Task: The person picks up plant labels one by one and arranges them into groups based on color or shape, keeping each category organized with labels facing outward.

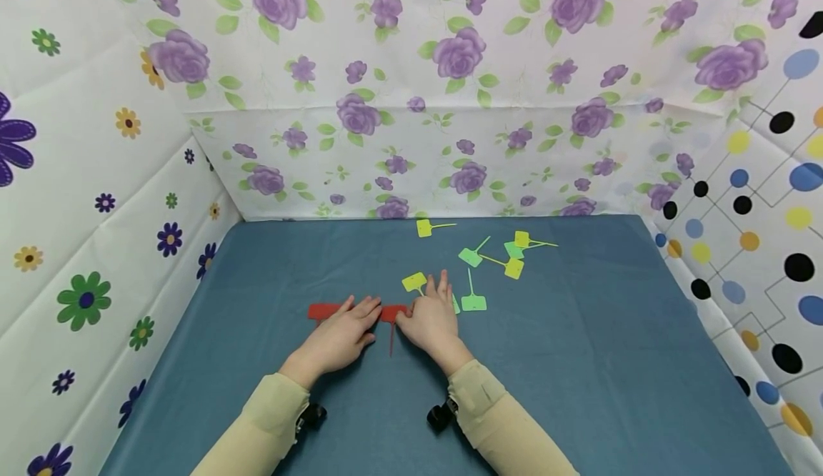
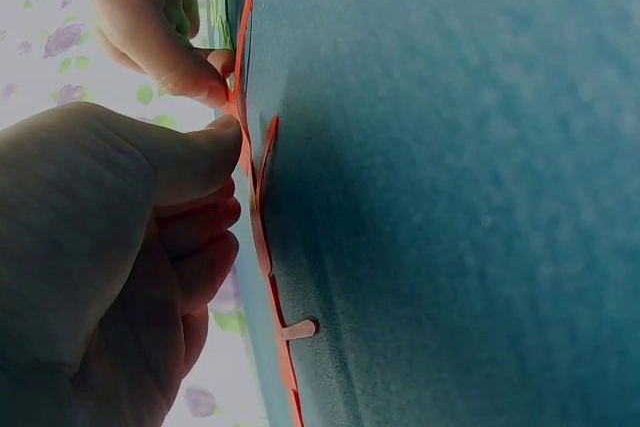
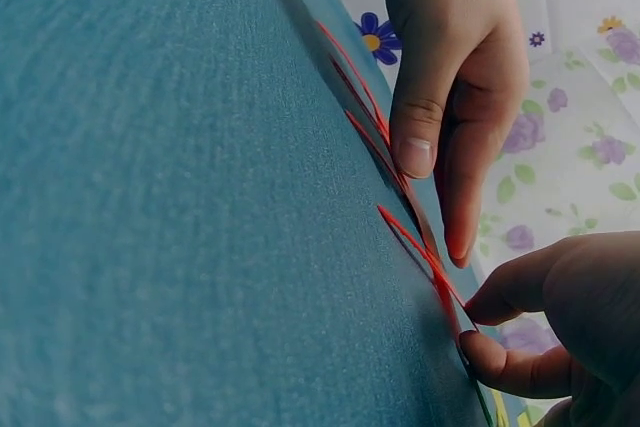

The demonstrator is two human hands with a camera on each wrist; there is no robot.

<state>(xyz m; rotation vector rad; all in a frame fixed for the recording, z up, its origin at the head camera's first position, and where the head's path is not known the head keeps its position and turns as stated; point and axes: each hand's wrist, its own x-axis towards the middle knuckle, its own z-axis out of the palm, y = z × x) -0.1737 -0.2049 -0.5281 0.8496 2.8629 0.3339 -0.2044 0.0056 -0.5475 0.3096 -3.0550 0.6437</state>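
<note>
Red cable tie tags lie in a row on the blue cloth, their thin tails toward the person. My left hand (image 1: 341, 334) rests over the left red tags (image 1: 320, 311), fingers stretched out and partly covering them. In the right wrist view its thumb (image 3: 412, 142) presses down near the tails. My right hand (image 1: 434, 322) pinches the rightmost red tag (image 1: 391, 314) at its right edge between thumb and index finger. The tail of that tag (image 3: 410, 237) shows in the right wrist view. A green tag (image 1: 456, 304) is partly hidden behind the right hand.
A yellow tag (image 1: 414, 281) lies just beyond the right hand, with a green tag (image 1: 474, 303) to its right. Several more yellow tags (image 1: 514, 269) and green tags (image 1: 471, 256) are scattered toward the back. Patterned cloth walls (image 1: 424, 154) enclose the table's back and sides.
</note>
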